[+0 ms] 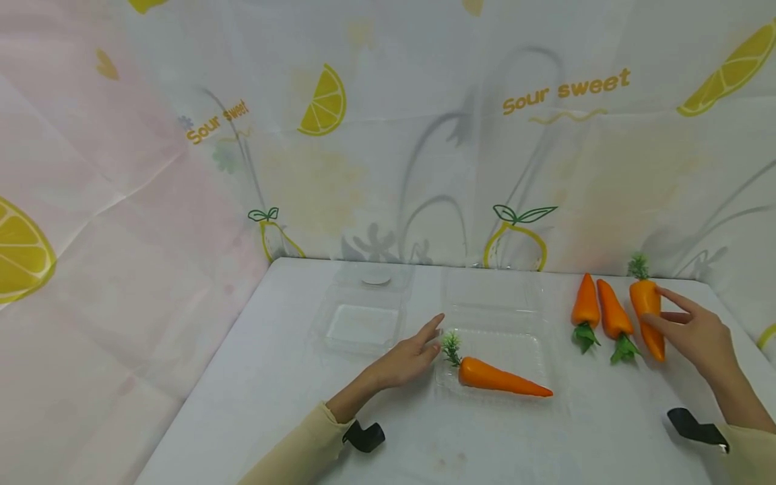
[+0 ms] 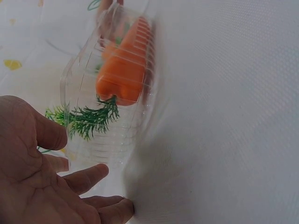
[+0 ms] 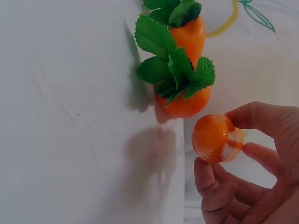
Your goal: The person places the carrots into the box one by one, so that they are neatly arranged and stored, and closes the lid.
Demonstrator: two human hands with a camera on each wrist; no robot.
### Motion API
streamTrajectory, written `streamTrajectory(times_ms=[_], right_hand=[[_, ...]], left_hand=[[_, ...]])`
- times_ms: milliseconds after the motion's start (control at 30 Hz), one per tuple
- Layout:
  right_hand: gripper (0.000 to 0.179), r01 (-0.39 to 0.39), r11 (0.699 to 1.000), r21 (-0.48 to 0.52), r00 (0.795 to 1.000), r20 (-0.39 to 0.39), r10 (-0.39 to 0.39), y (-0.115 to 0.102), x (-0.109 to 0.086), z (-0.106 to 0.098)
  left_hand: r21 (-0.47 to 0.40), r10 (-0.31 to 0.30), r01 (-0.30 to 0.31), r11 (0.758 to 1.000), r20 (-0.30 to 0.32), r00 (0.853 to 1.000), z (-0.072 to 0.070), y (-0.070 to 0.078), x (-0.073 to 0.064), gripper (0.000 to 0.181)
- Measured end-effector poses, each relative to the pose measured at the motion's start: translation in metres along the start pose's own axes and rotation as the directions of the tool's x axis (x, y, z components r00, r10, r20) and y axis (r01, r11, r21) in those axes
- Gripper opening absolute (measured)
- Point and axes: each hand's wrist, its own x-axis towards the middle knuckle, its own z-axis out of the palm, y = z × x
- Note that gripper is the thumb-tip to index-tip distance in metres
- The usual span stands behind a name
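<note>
At the right of the head view, my right hand [image 1: 691,330] pinches an orange toy carrot [image 1: 646,303] with feathery green leaves between thumb and fingers. The right wrist view shows the end of this carrot [image 3: 212,140] from close by. My left hand [image 1: 403,360] is at the left edge of a clear plastic box [image 1: 548,343], its fingers loosely extended. One carrot [image 1: 494,376] with feathery leaves lies in that box, its leaves toward the left hand. The left wrist view has the thumb [image 2: 52,134] right at the box's rim.
Two carrots [image 1: 586,300] [image 1: 613,310] with broad green leaves lie side by side left of my right hand. A second clear box [image 1: 364,323] stands open at the left. Behind the white table [image 1: 242,404] hangs a lemon-print sheet [image 1: 388,168].
</note>
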Motion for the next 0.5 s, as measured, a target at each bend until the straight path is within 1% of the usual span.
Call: streamTrajectory(times_ms=[267,500], right_hand=[[0.071,0.008,1.000,0.004,1.000,-0.018,-0.008,-0.009,-0.003,0.001],[0.071,0.045,0.999,0.000,0.998,-0.036,-0.045,-0.017,-0.009,0.000]], left_hand=[[-0.007,-0.003,0.003,1.000,0.001,1.000,-0.001,0.000,0.000,0.058],[-0.005,0.000,0.000,1.000,0.001,1.000,-0.001,0.000,0.000,0.058]])
